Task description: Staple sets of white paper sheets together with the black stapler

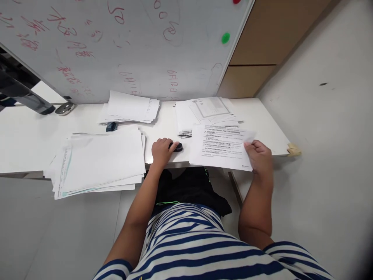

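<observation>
The right hand (258, 155) pinches only the near right corner of a printed white paper sheet (220, 147) overhanging the bench (26, 136) edge, so it might sag or slip, while the left hand (161, 151) is closed over a small black oval object (178, 146) beside it.

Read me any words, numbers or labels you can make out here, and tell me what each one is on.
Nothing reads clearly.
Whiteboard: red handwritten marks, smeared and seen at an angle, unreadable.
Printed sheet held by the right hand: black lines of text, too small to read.
Top sheet of the far right paper pile: a faint diagram, too small to read.
</observation>
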A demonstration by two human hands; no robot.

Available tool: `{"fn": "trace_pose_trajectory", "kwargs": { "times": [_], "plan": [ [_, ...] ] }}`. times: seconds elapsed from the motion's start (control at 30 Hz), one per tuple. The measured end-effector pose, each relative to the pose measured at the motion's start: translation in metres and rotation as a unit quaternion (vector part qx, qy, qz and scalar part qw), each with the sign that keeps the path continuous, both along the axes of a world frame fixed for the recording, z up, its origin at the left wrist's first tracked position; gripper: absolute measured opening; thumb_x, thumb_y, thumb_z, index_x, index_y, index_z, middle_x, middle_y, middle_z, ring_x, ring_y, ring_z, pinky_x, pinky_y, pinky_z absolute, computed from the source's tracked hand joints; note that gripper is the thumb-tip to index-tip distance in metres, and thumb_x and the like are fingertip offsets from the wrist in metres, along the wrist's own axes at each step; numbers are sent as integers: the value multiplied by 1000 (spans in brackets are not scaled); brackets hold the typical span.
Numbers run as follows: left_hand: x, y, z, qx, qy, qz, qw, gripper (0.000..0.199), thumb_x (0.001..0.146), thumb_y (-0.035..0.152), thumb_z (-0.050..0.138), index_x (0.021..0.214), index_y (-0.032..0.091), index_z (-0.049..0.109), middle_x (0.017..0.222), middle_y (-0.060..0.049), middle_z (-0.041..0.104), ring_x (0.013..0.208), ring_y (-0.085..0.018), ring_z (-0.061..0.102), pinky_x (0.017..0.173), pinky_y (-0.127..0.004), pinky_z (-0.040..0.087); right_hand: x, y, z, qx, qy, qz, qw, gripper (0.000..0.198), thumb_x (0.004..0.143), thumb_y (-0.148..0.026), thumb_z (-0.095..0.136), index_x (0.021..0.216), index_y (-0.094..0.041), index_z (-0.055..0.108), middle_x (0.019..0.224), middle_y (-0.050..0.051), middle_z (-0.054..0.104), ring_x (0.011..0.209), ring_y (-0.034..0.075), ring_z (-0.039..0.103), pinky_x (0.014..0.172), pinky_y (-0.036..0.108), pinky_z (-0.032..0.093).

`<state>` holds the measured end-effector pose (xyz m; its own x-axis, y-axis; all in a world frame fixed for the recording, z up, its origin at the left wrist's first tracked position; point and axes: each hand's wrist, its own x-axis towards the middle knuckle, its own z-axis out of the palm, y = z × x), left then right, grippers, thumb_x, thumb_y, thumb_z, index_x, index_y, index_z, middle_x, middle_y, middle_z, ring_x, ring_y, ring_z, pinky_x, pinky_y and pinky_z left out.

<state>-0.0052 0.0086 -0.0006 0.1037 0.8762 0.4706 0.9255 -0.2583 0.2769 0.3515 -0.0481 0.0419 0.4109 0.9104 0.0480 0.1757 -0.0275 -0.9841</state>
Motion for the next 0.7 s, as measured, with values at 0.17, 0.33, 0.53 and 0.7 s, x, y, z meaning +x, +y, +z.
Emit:
{"fn": "trace_pose_trajectory", "kwargs": {
  "times": [0.17, 0.33, 0.53, 0.7],
  "plan": [
    [-5, -5, 2, -19, 26, -44, 999, 45, 85, 66, 54, 89, 23, 67, 83, -7, 68, 84, -24, 56, 70, -35, 32, -11, -5, -11, -25, 33, 17, 999, 26, 77, -45, 70, 93, -25, 69, 81, -1, 74, 67, 16, 67, 62, 29, 54],
    [-6, -10, 6, -52, 69, -47, 995, 43, 83, 63, 60, 99, 24, 66, 95, -10, 67, 92, -27, 55, 75, -38, 33, -27, 2, -12, -19, 67, 16, 997, 26, 74, -47, 73, 88, -25, 68, 82, 1, 74, 69, 19, 68, 64, 33, 56],
    [-5, -5, 1, -64, 52, -27, 996, 52, 81, 68, 57, 96, 20, 68, 93, -14, 67, 93, -30, 57, 72, -38, 34, -79, 44, -8, 19, 120, 52, 991, 39, 73, -53, 70, 97, -22, 64, 91, 6, 74, 84, 25, 70, 69, 39, 57],
    [-5, -4, 1, -49, 39, -44, 997, 59, 82, 73, 50, 99, 20, 67, 95, -13, 67, 93, -29, 58, 73, -37, 33, -160, 117, 11, 17, 161, 163, 973, 32, 76, -46, 68, 93, -20, 61, 90, 4, 73, 84, 20, 68, 73, 33, 57]
  ]
}}
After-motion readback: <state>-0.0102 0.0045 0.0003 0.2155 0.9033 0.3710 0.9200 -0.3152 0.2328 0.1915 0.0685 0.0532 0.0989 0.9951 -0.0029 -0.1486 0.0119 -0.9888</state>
